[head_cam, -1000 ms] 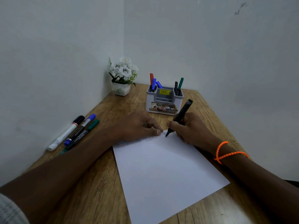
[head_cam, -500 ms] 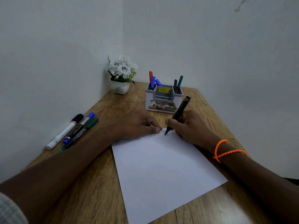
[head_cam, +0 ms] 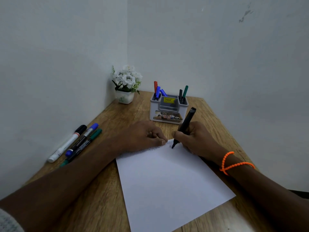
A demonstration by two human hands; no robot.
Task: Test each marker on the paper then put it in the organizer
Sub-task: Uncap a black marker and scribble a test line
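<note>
Right hand: the right hand (head_cam: 199, 138) held a black marker (head_cam: 184, 127), fingers curled round the barrel and pinching it low down, with the tip on the paper (head_cam: 168, 181) close to its far corner and the cap end tilted up toward the organizer.

Left hand: the left hand (head_cam: 142, 135) rested on the far left part of the sheet, fingers loosely curled and pressed together, fingertips down on the paper just beside the marker tip.

Paper: a white sheet lay skewed on the wooden table (head_cam: 103, 203), with a faint zigzag line (head_cam: 154, 149) along its far edge, partly hidden by the left hand.

Organizer: a grey desk organizer (head_cam: 168, 108) stood near the back edge of the table, just beyond both hands; a yellow price sticker (head_cam: 168, 99) sat on its middle section. Its left compartment held 1 red marker (head_cam: 155, 87) and 2 blue ones (head_cam: 158, 92); its right compartment held 1 black (head_cam: 180, 93) and 1 green (head_cam: 185, 91).

Waiting markers: 3 capped markers lay side by side by the left edge, against the wall: a white one with a black cap (head_cam: 66, 144), a blue-capped one (head_cam: 82, 139) and a green-capped one (head_cam: 83, 146).

Flower pot: a small white pot of white flowers (head_cam: 126, 84) stood in the back left corner.

Wrist: an orange beaded band (head_cam: 234, 163) circled the right wrist.
</note>
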